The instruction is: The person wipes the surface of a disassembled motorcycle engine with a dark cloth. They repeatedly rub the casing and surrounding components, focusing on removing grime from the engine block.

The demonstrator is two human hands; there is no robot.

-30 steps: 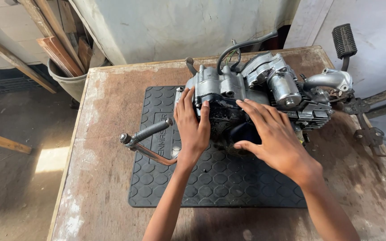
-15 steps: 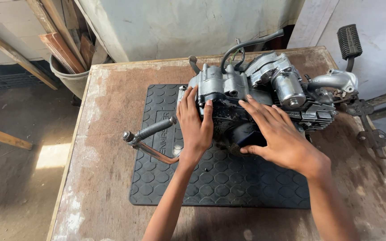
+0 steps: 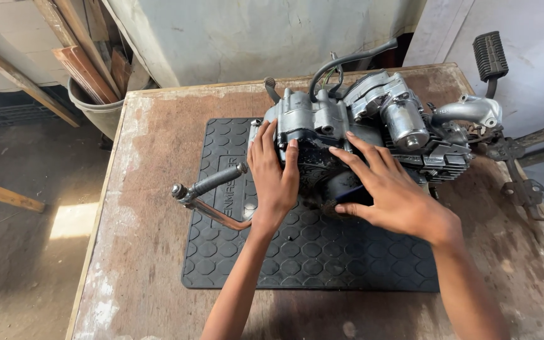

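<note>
Fingers (image 3: 266, 141) of the left hand (image 3: 273, 182) lie nearly straight and close together, flat against the near left end of the engine (image 3: 354, 135); the thumb hooks over the dark casing edge beside them. No closed grip there, more a bracing press with the palm. Right hand (image 3: 395, 198): fingers (image 3: 363, 160) spread wide and extended, laid across the dark side cover, tips reaching up toward the grey upper casing. Thumb tucked low, touching a dark rounded part at the engine's near underside. Also open, pressing rather than clenching; neither hand wraps around anything.

Engine sits on its side at the far right part of a black rubber mat (image 3: 310, 258) with a hexagon pattern, overhanging the mat's right edge onto the bare table (image 3: 152, 189). Silver cylindrical unit and finned cylinder face right; a black hose (image 3: 347, 63) arcs over the top. A kick lever (image 3: 212, 182) with a copper-coloured bent arm sticks out leftward from the engine, just beside the left wrist, resting over the mat.

Table top is worn, brown, with pale scuffed edges. Beyond its far left corner, a grey bucket (image 3: 99, 113) holding wooden planks (image 3: 83, 69). A ribbed black pedal (image 3: 490, 55) stands up past the table's far right corner.
</note>
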